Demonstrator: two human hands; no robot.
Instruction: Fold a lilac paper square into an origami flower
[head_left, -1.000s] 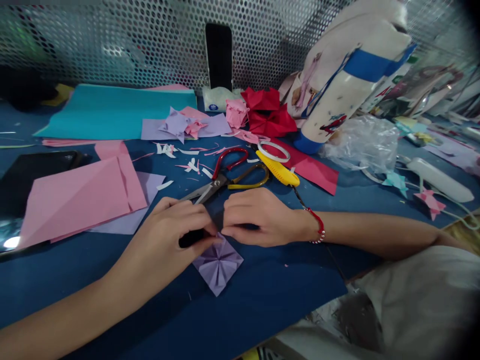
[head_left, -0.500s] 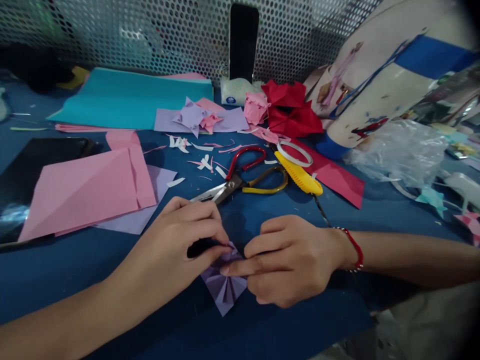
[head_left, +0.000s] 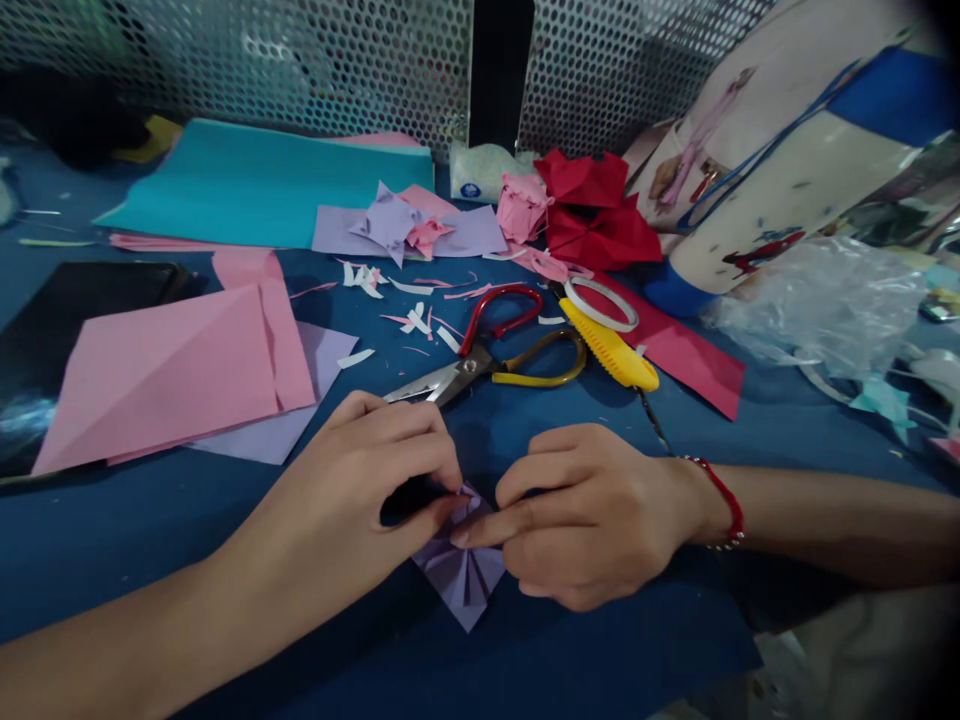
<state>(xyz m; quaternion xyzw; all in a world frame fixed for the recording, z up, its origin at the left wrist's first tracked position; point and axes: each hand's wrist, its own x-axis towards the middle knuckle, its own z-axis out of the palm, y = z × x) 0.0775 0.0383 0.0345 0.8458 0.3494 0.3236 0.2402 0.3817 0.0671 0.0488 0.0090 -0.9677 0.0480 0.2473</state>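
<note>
A small folded purple origami paper (head_left: 466, 585), with pleats fanning from its middle, lies on the blue table between both hands. My left hand (head_left: 390, 465) pinches its upper edge between thumb and index finger. From the other side, my right hand (head_left: 581, 520) presses the extended index finger onto the middle of the paper. Its other fingers are curled at the right corner, where my thumb is hidden. Scissors (head_left: 472, 365) with one red and one yellow handle lie open just beyond my left hand.
A yellow cutter (head_left: 611, 345) and a white tape roll (head_left: 601, 303) lie on a red paper strip (head_left: 701, 370). Pink sheets (head_left: 172, 375) are at left, teal paper (head_left: 277, 185) behind. Red folded flowers (head_left: 600, 210), a bottle (head_left: 787, 185) and a plastic bag (head_left: 832, 300) stand farther right.
The view has shifted slightly, so most things sit a little farther right. Both hands keep nearly the same hold on the purple paper.
</note>
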